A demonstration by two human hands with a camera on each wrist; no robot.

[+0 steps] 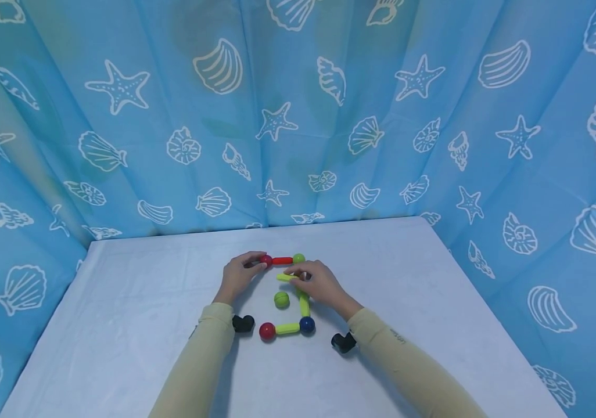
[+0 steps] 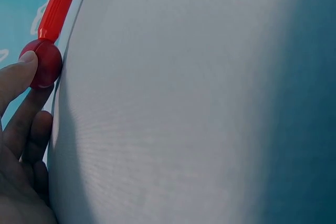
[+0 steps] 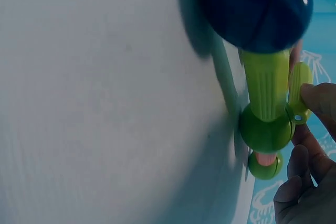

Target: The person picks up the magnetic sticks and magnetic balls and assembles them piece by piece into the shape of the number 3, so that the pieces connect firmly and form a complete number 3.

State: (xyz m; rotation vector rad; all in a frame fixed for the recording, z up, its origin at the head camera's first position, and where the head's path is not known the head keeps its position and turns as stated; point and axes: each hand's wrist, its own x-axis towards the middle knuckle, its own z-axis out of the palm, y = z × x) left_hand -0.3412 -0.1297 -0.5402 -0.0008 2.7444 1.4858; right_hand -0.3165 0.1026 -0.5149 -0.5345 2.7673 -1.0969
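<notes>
In the head view my left hand [image 1: 239,277] holds a red ball [image 1: 266,260] between thumb and fingers. A red rod [image 1: 282,260] joins that ball to a green ball [image 1: 298,258]. My right hand [image 1: 321,283] pinches a yellow-green rod [image 3: 299,93] by finger and thumb. Its metal-tipped end lies against the edge of another green ball [image 3: 266,128] in the right wrist view; whether they touch I cannot tell. From that ball a second yellow-green rod [image 1: 304,304] runs to a blue ball [image 1: 307,324]. A third such rod [image 1: 287,328] links blue to another red ball [image 1: 267,331].
A separate grooved green ball [image 1: 281,299] sits inside the partial frame of rods and balls. Black devices [image 1: 243,324] are at both wrists. White cloth covers the table [image 1: 146,290], and a blue shell-patterned curtain [image 1: 277,162] hangs behind it.
</notes>
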